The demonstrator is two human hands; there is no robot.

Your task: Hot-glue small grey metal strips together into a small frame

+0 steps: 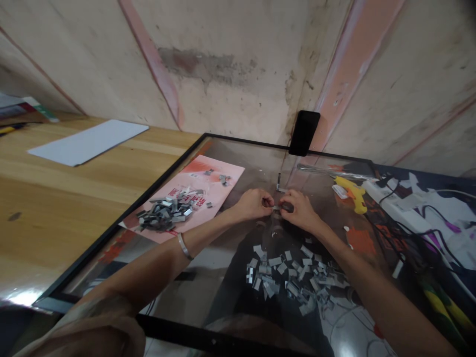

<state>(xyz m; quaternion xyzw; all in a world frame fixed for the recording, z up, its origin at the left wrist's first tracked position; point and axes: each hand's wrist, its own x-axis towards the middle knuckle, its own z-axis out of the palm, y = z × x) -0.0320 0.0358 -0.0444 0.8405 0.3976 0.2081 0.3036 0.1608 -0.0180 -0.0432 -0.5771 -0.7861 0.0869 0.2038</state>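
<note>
While the left hand (254, 204) and right hand (300, 210) are seemingly pinching a small silvery metallic piece (275, 208) in their fingers, inside the black-framed glass table's (174, 331) far edge, uneven pressure could be flicking it among loose grey metallic rectangles (292, 287).

Metal pieces (163, 215) lie on paper (186, 181) at left.

Facing a pale, stained wall (238, 29) beyond the fingers (292, 196), with pink bands (355, 59) running down it and a dark patch (197, 64) showing high to their left. Mirroring one band in a black-framed glass surface (253, 163) beneath the fingers. Passing leftward into a wood-grained surface (82, 198), catching bright glare (24, 295) along its near edge.
</note>
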